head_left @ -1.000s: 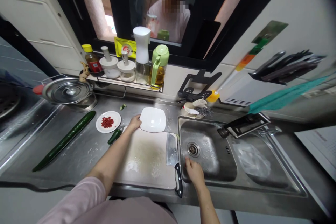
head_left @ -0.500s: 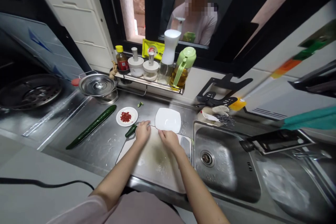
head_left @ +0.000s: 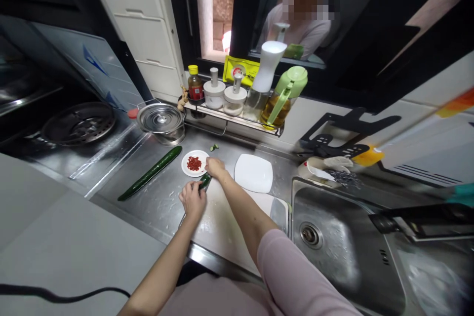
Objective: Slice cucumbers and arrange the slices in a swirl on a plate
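Observation:
My left hand is closed on the near end of a short dark-green vegetable piece at the far left corner of the white cutting board. My right hand reaches across with bent fingers to the far end of the same piece, right beside a small round plate of chopped red chilli. A cleaver lies on the board's right edge, and no hand touches it. Just beyond the board sits an empty white square plate.
A long cucumber lies on the steel counter to the left, with a lidded steel pot behind it. A rack of condiment bottles lines the back wall. The sink is to the right. A person stands outside the window.
My view has swung left. My right hand left the sink edge, crossed the board and reached the green piece. My left hand moved from the square plate to the piece's near end.

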{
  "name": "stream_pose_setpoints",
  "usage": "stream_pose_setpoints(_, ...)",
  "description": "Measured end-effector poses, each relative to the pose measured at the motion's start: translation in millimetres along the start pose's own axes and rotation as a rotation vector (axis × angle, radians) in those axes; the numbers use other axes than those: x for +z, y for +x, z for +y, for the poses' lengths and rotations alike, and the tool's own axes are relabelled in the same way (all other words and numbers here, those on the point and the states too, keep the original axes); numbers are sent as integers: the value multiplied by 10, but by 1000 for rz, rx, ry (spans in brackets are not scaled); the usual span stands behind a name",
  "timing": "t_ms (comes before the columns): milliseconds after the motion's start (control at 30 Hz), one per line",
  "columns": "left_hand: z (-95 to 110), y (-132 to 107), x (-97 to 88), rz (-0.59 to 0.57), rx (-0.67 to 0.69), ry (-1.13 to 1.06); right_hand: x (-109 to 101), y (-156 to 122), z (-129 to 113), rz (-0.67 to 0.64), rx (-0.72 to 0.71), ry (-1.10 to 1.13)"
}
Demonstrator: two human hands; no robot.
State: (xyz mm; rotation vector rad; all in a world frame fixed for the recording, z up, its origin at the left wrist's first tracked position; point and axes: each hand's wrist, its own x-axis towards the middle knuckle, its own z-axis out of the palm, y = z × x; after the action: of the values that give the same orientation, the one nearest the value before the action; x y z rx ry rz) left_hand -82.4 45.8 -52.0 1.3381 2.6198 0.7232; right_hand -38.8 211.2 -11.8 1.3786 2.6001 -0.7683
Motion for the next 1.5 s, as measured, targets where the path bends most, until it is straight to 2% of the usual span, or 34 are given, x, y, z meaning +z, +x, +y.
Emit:
stream_pose_setpoints(167,-4,60,30,-20,7,19,116,48,151,25,-20,138)
stream_pose_setpoints(367,-29,109,53,-107,8,27,215,121,128,113,-32,305)
stream_pose_setpoints(500,-26,143,62,-136,6,24,202,128,154,189,-42,419)
stream_pose_setpoints(600,-18,154,39,-145,4,-5,146,-3,269,267,-4,484)
stream_pose_setpoints(733,0,109,-28,-149,8,-53,137,-507,557,431,69,657)
stream_pose_setpoints(933,92,-160,-114,-176,105,-75,363,-1716,1075,565,270,709)
stream_pose_setpoints(1067,154,-431,-157,-260,222,-90,509,-2511,1288,541,486,529)
stream_pose_setpoints(1167,171,-633,-164,-336,312,-79,597,-2959,1319,453,637,358)
stream_pose_setpoints(1300,158,-847,-122,-396,385,-48,680,-3277,1218,301,836,182)
stream_pose_setpoints(1500,105,-956,-77,-425,460,-32,642,-3416,1092,260,969,114)
